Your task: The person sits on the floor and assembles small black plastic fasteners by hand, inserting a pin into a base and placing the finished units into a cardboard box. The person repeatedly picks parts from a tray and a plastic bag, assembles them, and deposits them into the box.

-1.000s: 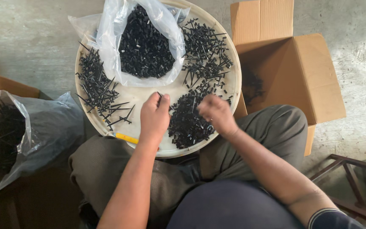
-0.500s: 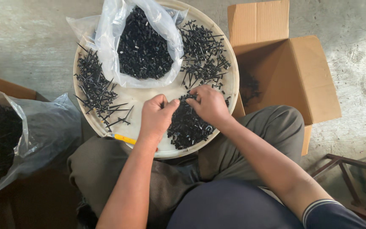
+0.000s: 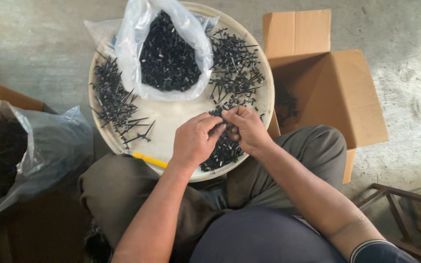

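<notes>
A round cream tray (image 3: 174, 119) rests on my lap. Piles of small black plastic pieces lie on it: long thin ones at the left (image 3: 113, 100), others at the upper right (image 3: 235, 63), a short-piece heap (image 3: 222, 151) near me. My left hand (image 3: 193, 141) and my right hand (image 3: 247, 127) meet over that near heap, fingertips pinched together on small black pieces between them. A clear plastic bag (image 3: 166, 53) full of black pieces lies on the tray's far side.
An open cardboard box (image 3: 327, 83) with a few black pieces inside stands to the right. A large plastic bag (image 3: 20, 146) of black pieces sits at the left in a brown box. A yellow tool (image 3: 149, 159) lies at the tray's near edge. A metal frame (image 3: 395, 204) is lower right.
My hands were apart over the near heap a second ago. They have come together, and the fingertips now pinch small black pieces between them.
</notes>
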